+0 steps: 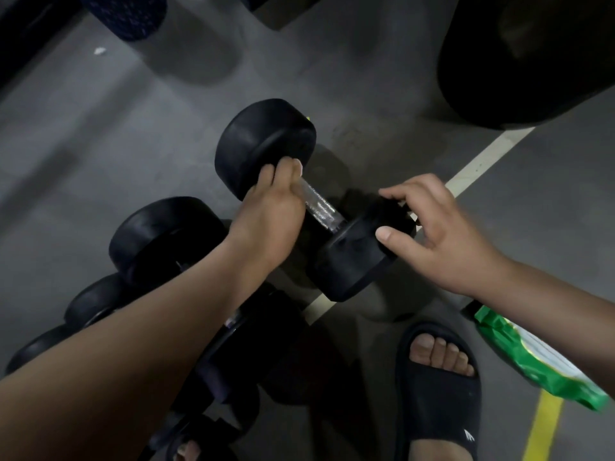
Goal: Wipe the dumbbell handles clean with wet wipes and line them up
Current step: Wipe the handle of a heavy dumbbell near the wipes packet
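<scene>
The left hand grips the dumbbell handle beside the far-left head; the right hand clasps the near-right head with curled fingers.

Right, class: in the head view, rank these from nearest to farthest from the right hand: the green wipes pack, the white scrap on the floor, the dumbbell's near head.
1. The dumbbell's near head, gripped by the right hand.
2. The green wipes pack, lower right, under the forearm.
3. The white scrap, far upper left.
</scene>
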A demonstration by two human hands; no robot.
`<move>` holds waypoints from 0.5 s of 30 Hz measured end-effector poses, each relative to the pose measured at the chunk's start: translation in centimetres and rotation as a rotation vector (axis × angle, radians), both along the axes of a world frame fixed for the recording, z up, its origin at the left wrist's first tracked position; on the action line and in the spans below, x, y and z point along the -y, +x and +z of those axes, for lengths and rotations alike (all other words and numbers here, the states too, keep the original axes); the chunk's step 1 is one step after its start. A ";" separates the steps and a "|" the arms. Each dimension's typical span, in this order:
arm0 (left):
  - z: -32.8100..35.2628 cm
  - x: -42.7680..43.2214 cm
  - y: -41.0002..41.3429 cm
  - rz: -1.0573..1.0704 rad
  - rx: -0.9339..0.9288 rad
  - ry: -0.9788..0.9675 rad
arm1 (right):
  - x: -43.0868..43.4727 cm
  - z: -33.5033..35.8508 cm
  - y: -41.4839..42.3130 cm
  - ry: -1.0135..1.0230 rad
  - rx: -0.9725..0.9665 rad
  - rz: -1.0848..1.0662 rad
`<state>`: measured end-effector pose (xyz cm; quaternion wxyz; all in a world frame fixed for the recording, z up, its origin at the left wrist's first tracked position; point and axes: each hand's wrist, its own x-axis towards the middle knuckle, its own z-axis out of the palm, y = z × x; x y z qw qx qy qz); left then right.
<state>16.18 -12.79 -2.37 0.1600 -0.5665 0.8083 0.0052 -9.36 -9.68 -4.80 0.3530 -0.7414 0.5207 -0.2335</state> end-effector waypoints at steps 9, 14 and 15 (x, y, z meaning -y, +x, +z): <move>-0.3 -1.1 1.5 -0.204 -0.122 0.074 | -0.9 0.4 0.5 -0.014 0.022 0.074; -0.4 -1.9 1.4 -0.147 -0.150 0.081 | -1.2 0.9 0.7 -0.039 0.045 0.142; -0.4 -2.5 1.4 -0.222 -0.207 0.131 | -1.3 0.9 0.9 -0.039 0.045 0.148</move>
